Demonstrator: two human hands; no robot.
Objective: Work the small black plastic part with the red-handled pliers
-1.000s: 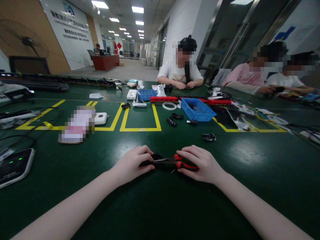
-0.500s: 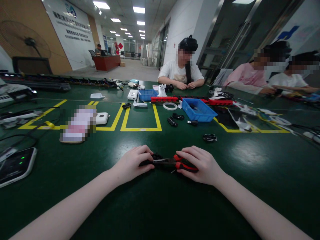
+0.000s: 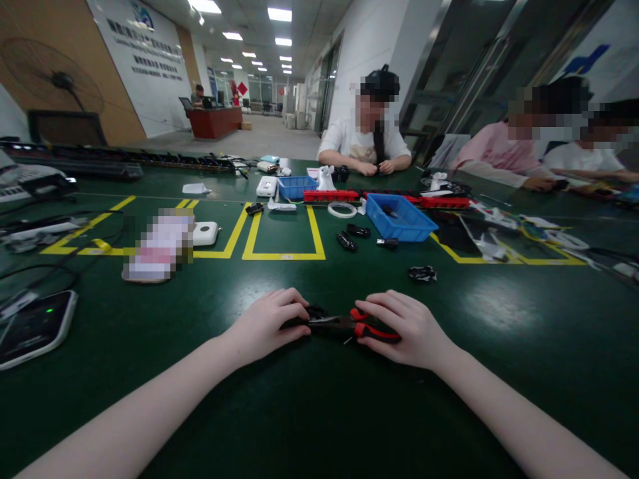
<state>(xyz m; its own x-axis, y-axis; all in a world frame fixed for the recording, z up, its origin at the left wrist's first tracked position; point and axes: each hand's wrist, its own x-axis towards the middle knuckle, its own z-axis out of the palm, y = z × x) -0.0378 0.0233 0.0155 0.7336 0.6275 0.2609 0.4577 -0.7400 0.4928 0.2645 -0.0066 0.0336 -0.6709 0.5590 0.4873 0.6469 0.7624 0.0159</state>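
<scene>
My right hand (image 3: 407,326) is closed around the red and black handles of a pair of long-nosed pliers (image 3: 344,323), low over the green table. The jaws point left and reach the fingertips of my left hand (image 3: 272,327). That hand pinches a small black part (image 3: 295,323), mostly covered by the fingers, so its kind is unclear. Beside the jaws a bit of dark material (image 3: 315,311) shows. Below the pliers' pivot a thin pale end (image 3: 348,340) sticks out.
On the table (image 3: 319,412) are black cable bundles (image 3: 422,273), a blue tray (image 3: 399,219), a white tape ring (image 3: 342,209) and yellow tape outlines (image 3: 284,256). A phone (image 3: 160,246) and a white device (image 3: 204,233) lie left. Across sits a person (image 3: 364,143); others sit right.
The whole view has shifted slightly, with the scene now a little further right. Both hands and the pliers keep nearly the same pose and grip.
</scene>
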